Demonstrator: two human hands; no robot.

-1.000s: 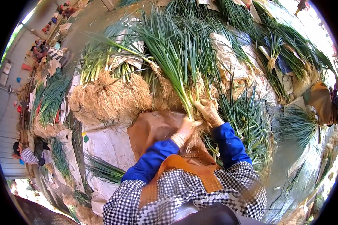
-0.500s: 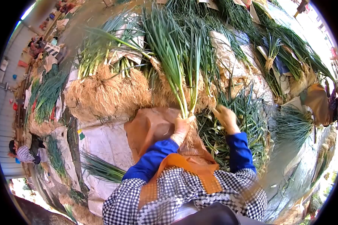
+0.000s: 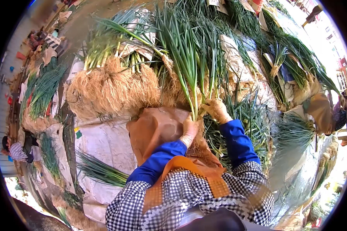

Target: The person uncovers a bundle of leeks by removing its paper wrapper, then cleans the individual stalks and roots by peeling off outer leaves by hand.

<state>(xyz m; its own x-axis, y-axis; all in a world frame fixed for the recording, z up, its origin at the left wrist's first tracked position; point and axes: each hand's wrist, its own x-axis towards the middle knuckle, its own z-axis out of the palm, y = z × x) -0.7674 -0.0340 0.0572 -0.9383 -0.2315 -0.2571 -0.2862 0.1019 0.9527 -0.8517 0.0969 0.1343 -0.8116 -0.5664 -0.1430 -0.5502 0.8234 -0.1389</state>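
My left hand (image 3: 190,129) is closed around the lower ends of several long spring onions (image 3: 194,102), just above the brown apron over my lap. Their white stems stand up from the fist and the green leaves fan out away from me. Pale roots hang below the grip. Close by on the right, my right hand (image 3: 218,111) has its fingers curled against the base of these stalks, pinching at a spring onion; the fingertips are partly hidden.
Beyond my lap lie bundled spring onions with bushy tan roots (image 3: 112,86). Loose green leaves (image 3: 243,127) are heaped at my right. A white sheet (image 3: 104,142) spreads at my left, with a small bunch of spring onions (image 3: 100,169) on it. A person (image 3: 17,150) is at the far left.
My right hand has moved left and slightly up to the stalks, its fingers now at their base. My left hand keeps its grip, shifted slightly right; the whole view has turned a little.
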